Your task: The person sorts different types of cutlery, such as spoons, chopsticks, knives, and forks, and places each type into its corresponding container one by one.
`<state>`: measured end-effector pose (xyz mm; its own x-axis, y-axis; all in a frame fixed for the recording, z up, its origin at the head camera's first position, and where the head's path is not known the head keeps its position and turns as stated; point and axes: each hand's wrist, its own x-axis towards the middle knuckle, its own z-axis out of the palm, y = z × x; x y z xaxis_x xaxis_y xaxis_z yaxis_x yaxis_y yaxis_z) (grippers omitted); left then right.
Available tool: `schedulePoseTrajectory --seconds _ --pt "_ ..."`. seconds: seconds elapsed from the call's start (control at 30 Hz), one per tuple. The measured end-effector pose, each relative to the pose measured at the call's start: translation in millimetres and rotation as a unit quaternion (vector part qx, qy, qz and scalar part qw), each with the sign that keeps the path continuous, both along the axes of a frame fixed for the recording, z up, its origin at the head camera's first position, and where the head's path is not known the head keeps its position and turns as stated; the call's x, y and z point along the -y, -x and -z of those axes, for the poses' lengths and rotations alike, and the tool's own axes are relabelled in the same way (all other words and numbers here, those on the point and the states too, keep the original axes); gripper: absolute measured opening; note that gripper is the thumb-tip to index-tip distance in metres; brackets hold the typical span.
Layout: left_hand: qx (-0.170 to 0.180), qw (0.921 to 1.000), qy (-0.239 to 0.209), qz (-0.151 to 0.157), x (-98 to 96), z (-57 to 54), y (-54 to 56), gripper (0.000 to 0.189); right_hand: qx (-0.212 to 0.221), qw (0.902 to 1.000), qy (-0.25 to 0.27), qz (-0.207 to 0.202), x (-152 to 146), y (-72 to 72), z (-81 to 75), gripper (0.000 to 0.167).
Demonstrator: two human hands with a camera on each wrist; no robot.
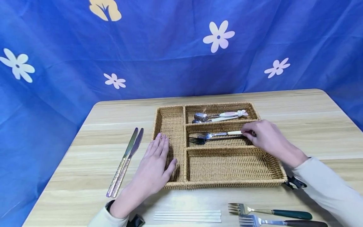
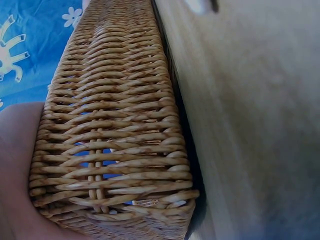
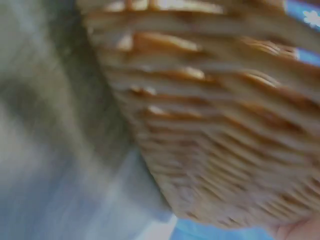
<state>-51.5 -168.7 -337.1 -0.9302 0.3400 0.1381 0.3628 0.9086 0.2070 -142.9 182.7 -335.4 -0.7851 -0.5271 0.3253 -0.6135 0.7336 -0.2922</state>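
A wicker cutlery tray (image 1: 227, 184) lies on the table, divided into compartments. My left hand (image 1: 154, 162) rests over its left rim with the fingers straight. In the left wrist view, part of that hand (image 2: 15, 170) lies beside the woven wall (image 2: 115, 120). My right hand (image 1: 265, 137) reaches into the middle right compartment and pinches the end of a white-handled fork (image 1: 227, 133). A black fork (image 1: 201, 140) lies just below that one; its handle end is hidden by the hand. Blurred weave (image 3: 215, 125) fills most of the right wrist view.
Two spoons (image 1: 221, 117) lie in the top compartment. Two knives with gold-toned handles (image 1: 126, 162) lie left of the tray. White chopsticks (image 1: 187, 216) and two forks, one green-handled (image 1: 292, 214) and one dark-handled (image 1: 306, 223), lie in front. A blue curtain (image 1: 170, 63) hangs behind the table.
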Motion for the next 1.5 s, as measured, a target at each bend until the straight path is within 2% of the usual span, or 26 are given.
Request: schedulePoseTrajectory --seconds 0.2,0.37,0.47,0.57,0.63,0.7,0.77,0.9,0.97,1.07,1.1,1.23,1.33,1.5 --pt "0.001 1.0000 0.000 0.006 -0.7 0.4 2.6 0.066 -0.057 0.9972 0.048 0.004 -30.1 -21.6 -21.9 0.020" --pt "-0.002 1.0000 0.000 0.004 0.7 0.9 4.1 0.066 -0.082 0.9952 0.051 0.011 -51.1 -51.2 -29.7 0.027" --pt "0.003 1.0000 -0.003 0.003 0.6 2.0 4.1 0.067 -0.082 0.9956 0.044 0.000 -58.6 -72.6 -24.3 0.025" --pt "0.007 1.0000 -0.003 0.001 0.6 2.6 3.9 0.067 -0.080 0.9965 0.027 0.000 -65.2 -93.0 -15.9 0.007" --pt "0.008 1.0000 -0.002 0.000 0.4 2.8 3.8 0.068 -0.082 0.9964 0.022 0.008 -70.2 -105.3 -9.1 0.020" --pt "0.006 1.0000 -0.001 0.000 0.1 3.1 4.0 0.068 -0.093 0.9948 0.034 0.024 -77.0 -116.7 -1.3 0.039" --pt "0.005 1.0000 -0.001 0.001 -0.3 3.2 4.1 0.069 -0.111 0.9912 0.053 0.049 -83.6 -128.2 7.0 0.050" --pt "0.003 1.0000 -0.001 0.004 -0.5 3.0 4.6 0.070 -0.112 0.9870 0.086 0.077 -94.3 -151.7 23.5 0.051" --pt "0.001 1.0000 0.002 0.004 -0.1 2.6 4.9 0.070 -0.097 0.9887 0.091 0.069 -96.4 -162.6 31.8 0.046" --pt "0.002 1.0000 0.004 0.004 0.0 2.3 4.0 0.069 -0.065 0.9927 0.072 0.072 -97.7 -177.5 41.2 0.017" --pt "0.003 1.0000 0.004 0.004 0.0 2.3 3.5 0.070 -0.055 0.9933 0.059 0.082 -97.5 -181.9 43.7 0.013" --pt "0.005 1.0000 0.006 0.005 0.6 1.6 3.6 0.070 -0.036 0.9919 0.008 0.122 -97.1 -194.5 52.7 0.039" --pt "0.009 0.9999 0.005 0.003 0.7 1.5 3.1 0.070 -0.031 0.9912 -0.017 0.127 -99.1 -197.9 58.5 0.035" --pt "0.013 0.9999 0.003 0.001 0.2 1.2 2.5 0.069 -0.036 0.9944 -0.025 0.096 -104.2 -196.3 64.2 0.032"
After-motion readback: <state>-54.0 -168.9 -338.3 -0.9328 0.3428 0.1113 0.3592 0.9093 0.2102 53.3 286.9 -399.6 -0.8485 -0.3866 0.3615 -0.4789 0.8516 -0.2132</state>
